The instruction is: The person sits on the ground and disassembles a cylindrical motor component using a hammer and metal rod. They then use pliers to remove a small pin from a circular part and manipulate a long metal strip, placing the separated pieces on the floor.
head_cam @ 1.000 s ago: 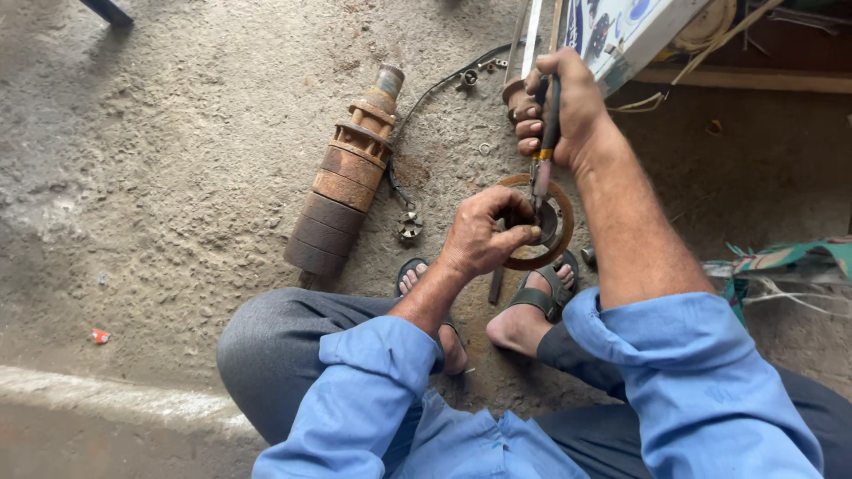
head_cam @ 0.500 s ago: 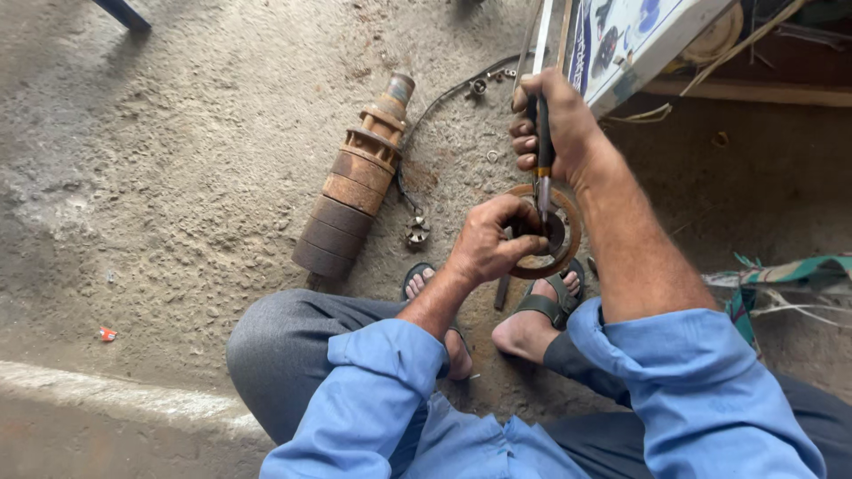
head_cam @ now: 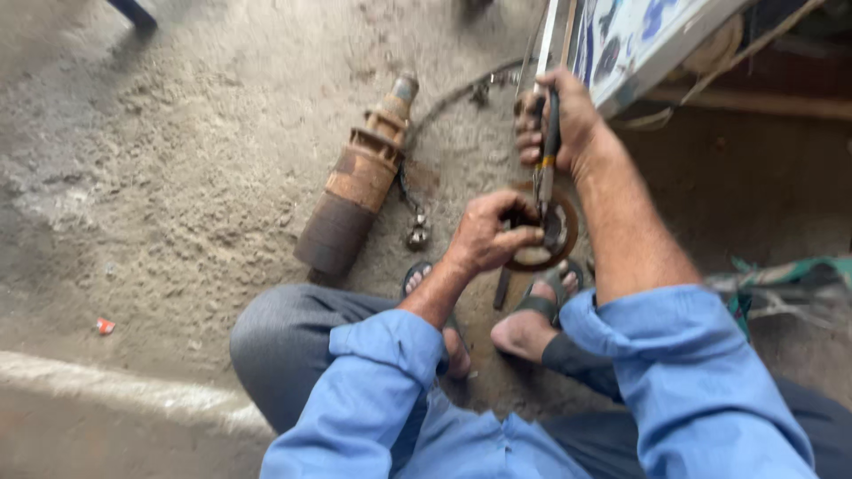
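Clearance around the rusty ring (head_cam: 541, 238) is tight: I see it hemmed in by both hands above, the sandalled feet (head_cam: 532, 310) just below it and a slanted painted board (head_cam: 639, 35) up and to its right. Open ground lies only to the ring's left, past the rusty pump cylinder (head_cam: 355, 182), which lies tilted on the floor, narrow end up. A small metal fitting (head_cam: 417, 235) sits between the cylinder and the ring, on a thin dark cable that runs up beside the cylinder.

Floor is rough, dusty grey concrete (head_cam: 177, 177), stained darker around the ring. A pale raised strip crosses the floor well below and left of the ring, and a small red scrap (head_cam: 105, 325) lies near it.

Ring itself is round, flat, brown with rust, with a paler grey centre; I note it stands roughly on edge just above the feet. My left hand (head_cam: 488, 235) is closed on its left rim, fingers curled over the edge. My right hand (head_cam: 559, 120), directly above the ring, is clenched around the dark handles of pliers (head_cam: 546, 164), whose nose points down into the ring's centre. Whether the tip touches metal I cannot tell through the blur.
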